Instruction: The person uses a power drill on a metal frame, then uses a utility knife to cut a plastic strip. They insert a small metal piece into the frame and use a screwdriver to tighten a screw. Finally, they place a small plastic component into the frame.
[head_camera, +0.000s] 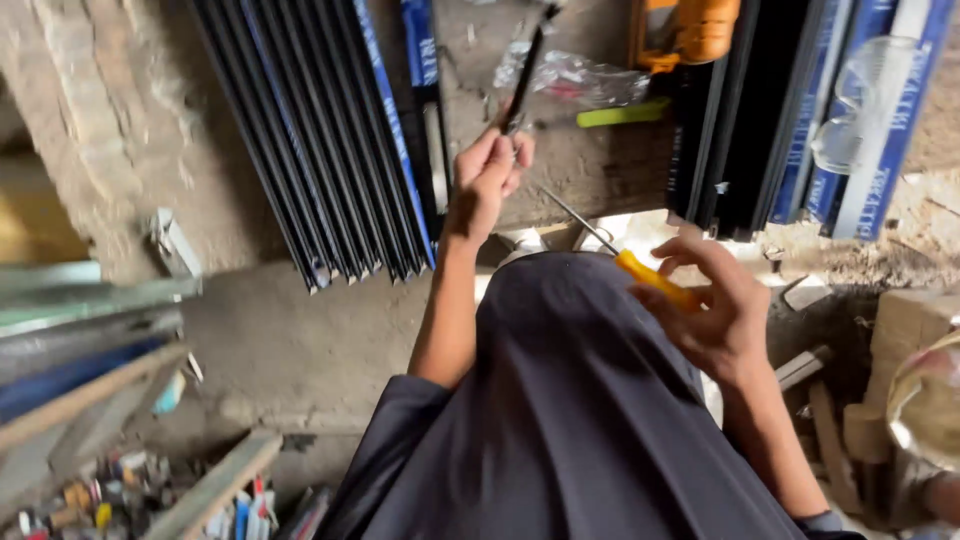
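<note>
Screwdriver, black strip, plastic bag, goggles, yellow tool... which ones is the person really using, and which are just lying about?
In use:
- black strip, gripped in left hand
- screwdriver, held in right hand

Lying about:
- plastic bag
- green marker
- yellow tool
- goggles
- black rails

We see a bundle of black metal profiles (320, 140) leaning across the rough workbench (590, 160), with a second stack of black and blue-wrapped profiles (800, 110) at the right. A crumpled clear plastic bag (580, 78) lies near a lime-green marker (622, 114) and an orange power tool (685, 30). Clear safety goggles (860, 100) rest on the right stack. Small colourful bits (110, 495) litter the lower left floor.
</note>
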